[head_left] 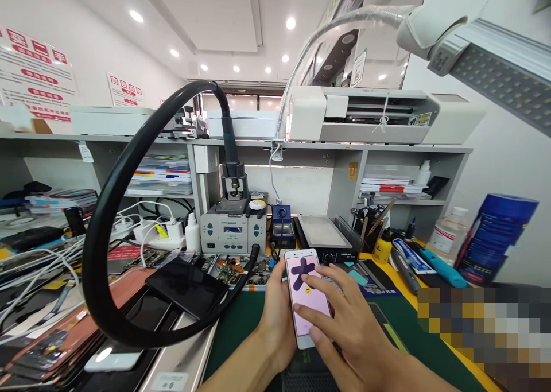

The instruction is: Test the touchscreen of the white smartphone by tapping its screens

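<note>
A white smartphone [300, 296] is held upright over the green mat, its lit screen showing a pink background with a dark purple flower shape. My left hand [278, 317] is closed around the phone's left side and back. Over the screen, my right hand [355, 323] has its fingers spread apart, with fingertips at or very near the glass; whether they touch, I cannot tell. Below the phone lies a dark textured pad [297, 379], partly covered by my hands.
A thick black hose [92, 248] loops from the hot air station [232, 231] across the left. Phones and cables crowd the left side. Small parts fill a tray [241, 288] behind. A heating plate [325, 232], tools and bottles stand at right; the lower right corner is pixelated.
</note>
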Motion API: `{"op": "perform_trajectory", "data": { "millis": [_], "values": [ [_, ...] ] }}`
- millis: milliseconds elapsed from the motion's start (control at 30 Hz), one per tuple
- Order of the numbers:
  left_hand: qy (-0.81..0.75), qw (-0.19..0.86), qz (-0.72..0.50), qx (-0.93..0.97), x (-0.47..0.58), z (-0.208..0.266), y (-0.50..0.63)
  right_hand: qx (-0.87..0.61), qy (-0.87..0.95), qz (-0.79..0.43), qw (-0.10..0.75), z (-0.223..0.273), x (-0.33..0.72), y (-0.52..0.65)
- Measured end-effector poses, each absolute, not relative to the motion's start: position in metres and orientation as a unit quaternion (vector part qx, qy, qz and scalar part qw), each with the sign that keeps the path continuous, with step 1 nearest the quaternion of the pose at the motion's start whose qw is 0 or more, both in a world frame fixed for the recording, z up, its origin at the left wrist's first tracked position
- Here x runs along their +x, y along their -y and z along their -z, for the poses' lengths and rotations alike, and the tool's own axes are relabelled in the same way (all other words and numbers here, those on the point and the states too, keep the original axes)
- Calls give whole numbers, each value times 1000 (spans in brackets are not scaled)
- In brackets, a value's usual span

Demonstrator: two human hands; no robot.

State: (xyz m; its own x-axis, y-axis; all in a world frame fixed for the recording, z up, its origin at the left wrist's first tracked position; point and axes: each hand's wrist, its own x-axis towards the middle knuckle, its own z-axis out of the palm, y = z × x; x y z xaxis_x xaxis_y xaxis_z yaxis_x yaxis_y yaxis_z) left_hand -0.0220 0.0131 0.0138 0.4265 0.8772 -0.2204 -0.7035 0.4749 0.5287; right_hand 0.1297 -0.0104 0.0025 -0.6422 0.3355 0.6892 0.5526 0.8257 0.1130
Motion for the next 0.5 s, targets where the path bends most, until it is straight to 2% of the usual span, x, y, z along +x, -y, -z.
{"op": "perform_trajectory", "data": {
  "millis": [500],
  "values": [
    [-234, 834, -475, 156, -25, -16, -15, -210, 885, 152, 386, 1, 133, 3]
  ]
}}
